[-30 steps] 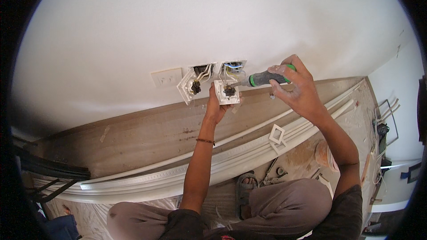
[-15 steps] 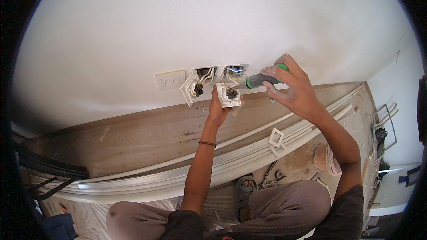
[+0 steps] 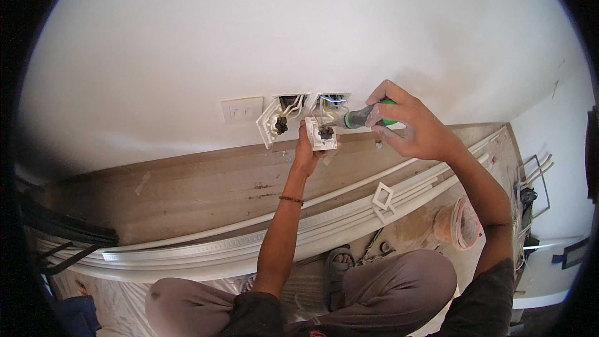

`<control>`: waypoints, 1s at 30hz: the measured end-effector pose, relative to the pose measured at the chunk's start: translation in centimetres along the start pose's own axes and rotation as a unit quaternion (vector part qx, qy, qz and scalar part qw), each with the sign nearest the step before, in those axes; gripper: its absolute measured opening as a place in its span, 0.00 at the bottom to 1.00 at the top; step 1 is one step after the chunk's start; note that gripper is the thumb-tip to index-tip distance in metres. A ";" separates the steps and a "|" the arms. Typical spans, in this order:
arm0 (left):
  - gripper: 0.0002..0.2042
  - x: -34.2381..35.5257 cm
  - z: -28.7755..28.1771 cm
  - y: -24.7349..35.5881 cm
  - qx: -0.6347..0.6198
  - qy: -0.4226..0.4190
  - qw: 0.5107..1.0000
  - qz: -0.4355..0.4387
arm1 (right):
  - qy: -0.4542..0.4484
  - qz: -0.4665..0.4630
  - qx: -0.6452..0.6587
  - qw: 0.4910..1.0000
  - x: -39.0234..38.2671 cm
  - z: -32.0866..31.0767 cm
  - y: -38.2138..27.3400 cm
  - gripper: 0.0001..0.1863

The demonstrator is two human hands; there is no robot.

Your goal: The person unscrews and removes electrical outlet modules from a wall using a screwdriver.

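Observation:
My left hand grips a white wall socket plate from its left side and from below, with the dark terminal block on its back facing up. Thin wires run from it into an open wall box. In my right hand is a screwdriver with a grey and green handle, its shaft pointing left at the terminal block; whether the tip touches a screw cannot be made out. Just left, a second socket plate hangs by its wires from another wall box.
A fitted white switch plate sits further left on the wall. Long white conduits lie along the wall's foot, with white square frames on them. A pinkish bucket stands at right, near several small tools.
My right hand has shifted its fingers round the screwdriver handle, which now lies more level. The left hand keeps the socket plate in nearly the same place. The view has shifted slightly.

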State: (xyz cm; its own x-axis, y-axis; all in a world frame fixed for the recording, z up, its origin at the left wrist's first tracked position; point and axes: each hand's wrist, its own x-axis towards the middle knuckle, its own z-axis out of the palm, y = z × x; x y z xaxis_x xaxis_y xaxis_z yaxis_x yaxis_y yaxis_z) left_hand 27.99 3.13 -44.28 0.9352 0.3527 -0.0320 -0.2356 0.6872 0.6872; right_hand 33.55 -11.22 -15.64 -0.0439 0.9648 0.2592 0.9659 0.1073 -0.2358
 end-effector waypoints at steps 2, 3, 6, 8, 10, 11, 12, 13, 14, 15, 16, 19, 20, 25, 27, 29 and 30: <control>0.33 -0.1 0.1 0.2 -0.004 0.000 1.000 0.004 | 0.011 0.034 0.012 0.999 0.1 0.2 -1.3 0.14; 0.33 -0.2 0.0 0.4 -0.006 -0.002 1.000 0.004 | -0.002 0.101 -0.032 0.994 0.2 0.2 -1.9 0.14; 0.33 -0.2 -0.1 0.7 -0.013 -0.008 1.000 0.000 | -0.050 0.221 -0.113 0.967 0.4 0.1 -2.7 0.16; 0.33 -0.3 0.1 0.6 -0.015 -0.013 1.000 -0.004 | -0.092 0.201 -0.102 0.970 0.7 -0.1 -2.2 0.17; 0.33 0.0 -0.4 0.5 -0.019 -0.020 1.000 -0.004 | -0.057 0.027 -0.074 0.995 0.8 -0.8 -1.3 0.16; 0.32 0.1 -0.6 0.5 -0.021 -0.023 1.000 -0.003 | -0.039 -0.062 -0.059 0.996 0.8 -1.0 -1.1 0.15; 0.32 0.1 -0.3 0.5 -0.027 -0.012 1.000 -0.005 | -0.012 -0.033 -0.048 0.998 0.7 -0.6 -1.1 0.14; 0.32 0.0 0.1 0.5 -0.033 -0.001 0.999 -0.006 | 0.014 -0.004 -0.036 0.999 0.7 0.0 -1.3 0.13; 0.32 -0.1 0.5 0.4 -0.039 0.010 0.999 -0.008 | 0.012 0.051 -0.049 0.997 0.5 0.1 -1.4 0.13; 0.33 -0.1 0.6 0.5 -0.037 0.016 0.999 -0.007 | 0.011 0.103 -0.060 0.993 0.5 0.4 -1.6 0.14; 0.34 -0.2 0.7 0.6 -0.035 0.023 0.999 -0.007 | -0.019 0.180 -0.095 0.979 0.5 0.4 -1.7 0.15; 0.34 -0.1 -0.1 0.6 -0.023 0.023 0.999 -0.005 | -0.083 0.222 -0.085 0.968 0.7 0.0 -2.0 0.17; 0.34 -0.1 -0.6 0.6 -0.017 0.021 1.000 -0.004 | -0.100 0.204 -0.063 0.972 0.9 -0.2 -2.0 0.18; 0.32 -2.4 -3.9 -5.2 -0.007 0.090 0.993 -0.075 | -0.096 0.036 0.003 0.995 -1.7 3.3 1.1 0.18; 0.31 -3.5 -6.0 -7.1 -0.010 0.097 0.990 -0.098 | -0.100 0.053 0.047 0.992 -3.1 5.2 1.3 0.20; 0.31 -4.7 -7.4 -8.3 -0.015 0.111 0.987 -0.114 | -0.089 0.096 0.068 0.989 -4.5 6.5 0.8 0.20; 0.31 -5.2 -7.9 -8.3 0.002 0.102 0.988 -0.118 | -0.084 0.119 0.080 0.986 -5.6 7.1 0.6 0.20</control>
State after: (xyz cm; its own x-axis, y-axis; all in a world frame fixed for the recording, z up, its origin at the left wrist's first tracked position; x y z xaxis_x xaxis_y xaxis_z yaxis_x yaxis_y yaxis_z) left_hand 23.02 0.64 -55.53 0.8912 0.3032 -0.3373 -0.0150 0.7630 0.6462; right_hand 32.59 -14.82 -23.90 0.1248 0.9919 0.0231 0.9015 -0.1036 -0.4202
